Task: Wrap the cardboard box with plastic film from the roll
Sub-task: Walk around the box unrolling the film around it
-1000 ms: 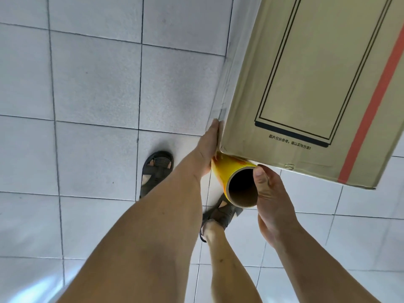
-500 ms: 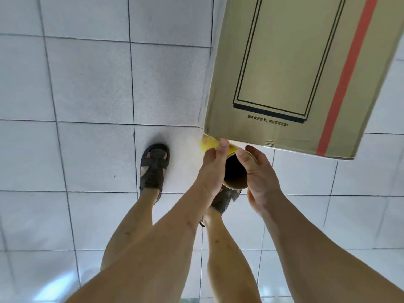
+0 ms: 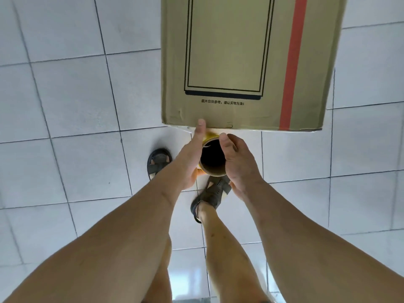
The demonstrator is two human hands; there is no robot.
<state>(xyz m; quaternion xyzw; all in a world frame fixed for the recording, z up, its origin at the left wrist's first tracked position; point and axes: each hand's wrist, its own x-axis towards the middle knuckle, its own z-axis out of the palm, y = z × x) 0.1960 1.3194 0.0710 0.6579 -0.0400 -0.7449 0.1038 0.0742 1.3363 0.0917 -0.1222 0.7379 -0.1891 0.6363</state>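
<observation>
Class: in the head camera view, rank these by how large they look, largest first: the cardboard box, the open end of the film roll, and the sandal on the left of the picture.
1. cardboard box, by far the largest.
2. and 3. open end of the film roll and sandal: they look alike, and the roll is nearer the camera, so no ranking.

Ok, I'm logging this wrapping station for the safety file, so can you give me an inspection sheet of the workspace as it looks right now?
Surface: pale tiled floor with dark grout lines; glare low in the picture.
Job's things: cardboard box with a red stripe and printed frame; film roll seen end-on below the box's near edge, yellow, hollow core facing the camera.
Clutter: nothing seen.
Grippers: left hand grips the roll's left side, thumb up against the box edge; right hand grips its right side.
Cables: nothing seen.
Surroundings: the person's bare legs and two dark sandals on the tiles.
</observation>
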